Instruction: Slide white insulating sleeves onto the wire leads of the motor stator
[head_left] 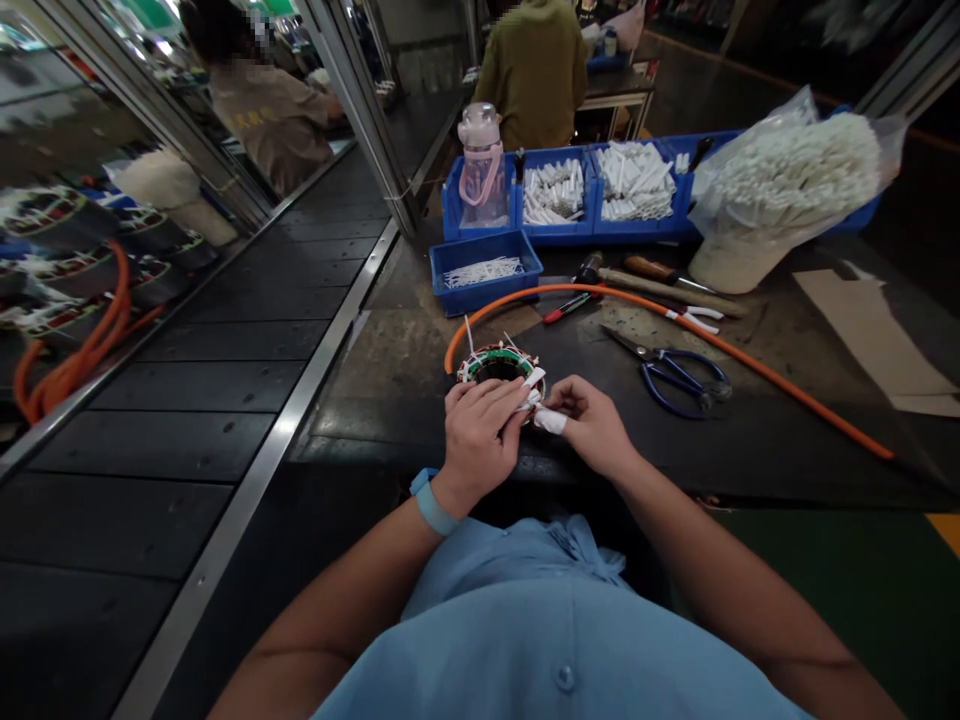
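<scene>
Currently, left hand [480, 435] and right hand [598, 425] at wound ring [496, 354], near edge of workbench [390, 365].
Left palm-down over ring's near side; right just beside it, fingers curled; can't tell what either grips. Orange cable [577, 288] arcs behind; blue-handled scissors [646, 354] to the right.

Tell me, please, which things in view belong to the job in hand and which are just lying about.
Job, apparently:
ring, left hand on it
orange cable
white strips

Lying about, seemingly:
bottle
cardboard
marker
untouched scissors
</scene>
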